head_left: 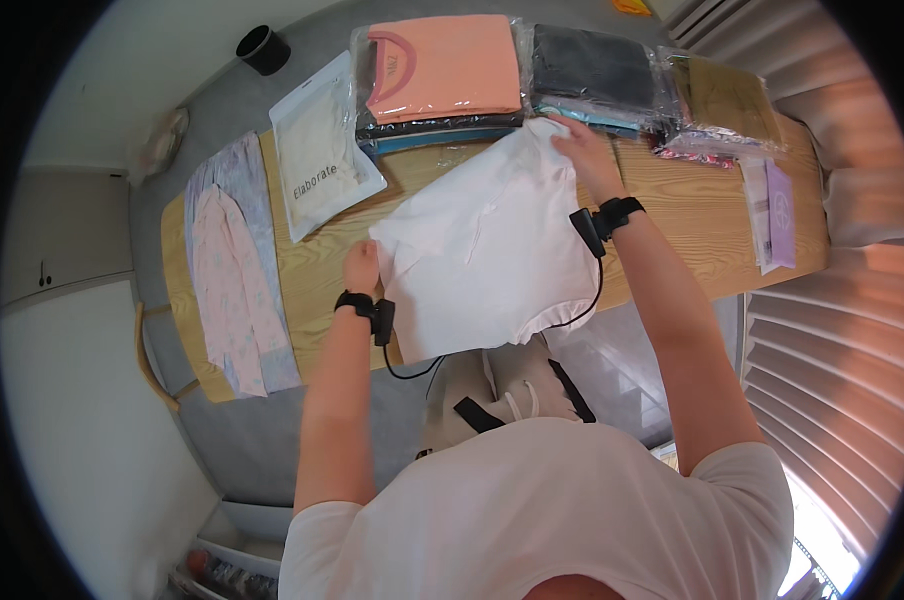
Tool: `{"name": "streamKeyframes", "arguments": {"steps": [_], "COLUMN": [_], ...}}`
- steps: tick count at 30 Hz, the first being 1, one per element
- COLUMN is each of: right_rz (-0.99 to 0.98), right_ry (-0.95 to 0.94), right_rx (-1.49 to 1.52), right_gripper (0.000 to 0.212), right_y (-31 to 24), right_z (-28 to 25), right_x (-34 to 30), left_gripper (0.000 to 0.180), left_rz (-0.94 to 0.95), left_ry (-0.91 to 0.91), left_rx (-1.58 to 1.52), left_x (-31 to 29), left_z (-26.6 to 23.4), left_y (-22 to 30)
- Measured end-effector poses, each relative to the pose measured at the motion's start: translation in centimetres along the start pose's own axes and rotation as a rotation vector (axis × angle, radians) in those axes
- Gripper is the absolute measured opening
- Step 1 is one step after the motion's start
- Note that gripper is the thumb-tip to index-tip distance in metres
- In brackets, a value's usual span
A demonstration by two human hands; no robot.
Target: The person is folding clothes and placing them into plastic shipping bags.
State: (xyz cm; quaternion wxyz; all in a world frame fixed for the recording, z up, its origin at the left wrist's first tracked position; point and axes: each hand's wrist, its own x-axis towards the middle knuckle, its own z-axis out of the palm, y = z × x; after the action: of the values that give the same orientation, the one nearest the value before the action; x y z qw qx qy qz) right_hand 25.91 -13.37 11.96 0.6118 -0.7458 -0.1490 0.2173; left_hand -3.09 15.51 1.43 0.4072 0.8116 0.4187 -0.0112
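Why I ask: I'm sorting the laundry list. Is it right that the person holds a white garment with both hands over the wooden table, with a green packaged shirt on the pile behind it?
Not quite. In the head view, the left hand and right hand do hold the white garment over the wooden table, but the packaged shirt is salmon pink, not green.

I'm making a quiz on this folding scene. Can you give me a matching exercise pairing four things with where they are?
Things:
1. white garment
2. floral garment
3. peach shirt
4. black cup

Places:
A. bagged, atop a stack at the table's far edge
B. on the floor beyond the table
C. held in both hands
D. laid flat at the table's left end

Pairs: 1-C, 2-D, 3-A, 4-B. The left hand and right hand grip opposite edges.
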Motion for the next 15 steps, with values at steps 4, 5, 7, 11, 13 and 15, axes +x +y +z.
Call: {"name": "streamKeyframes", "arguments": {"steps": [4, 5, 7, 11, 13, 15], "right_rz": [0.041, 0.098, 0.067, 0.131, 0.355, 0.486], "right_ry": [-0.066, -0.094, 0.014, 0.120, 0.116, 0.104], "right_rx": [-0.190, -0.225, -0.223, -0.545, -0.703, -0.727], "right_gripper": [0.060, 0.058, 0.056, 0.043, 0.039, 0.041], "right_y": [3.9, 4.5, 7.8, 12.4, 14.9, 13.1], "right_z": [0.6, -0.2, -2.8, -6.4, -7.5, -4.8], "right_x": [-1.7, -2.3, -3.9, -9.5, -13.0, -15.9], "left_gripper": [0.031, 0.033, 0.042, 0.050, 0.054, 0.053], "left_rz": [0.252, 0.424, 0.418, 0.286, -0.074, -0.134], "left_ry": [0.250, 0.125, -0.206, -0.501, -0.582, -0.544], "left_rx": [0.226, 0.230, 0.101, -0.299, -0.720, -0.819], "left_x": [-2.8, -3.8, -5.6, -7.9, -7.2, -6.8], "left_z": [2.4, 2.8, 4.0, 6.8, 7.9, 7.4], "left_y": [2.2, 3.0, 5.4, 5.9, 6.9, 6.3]}}
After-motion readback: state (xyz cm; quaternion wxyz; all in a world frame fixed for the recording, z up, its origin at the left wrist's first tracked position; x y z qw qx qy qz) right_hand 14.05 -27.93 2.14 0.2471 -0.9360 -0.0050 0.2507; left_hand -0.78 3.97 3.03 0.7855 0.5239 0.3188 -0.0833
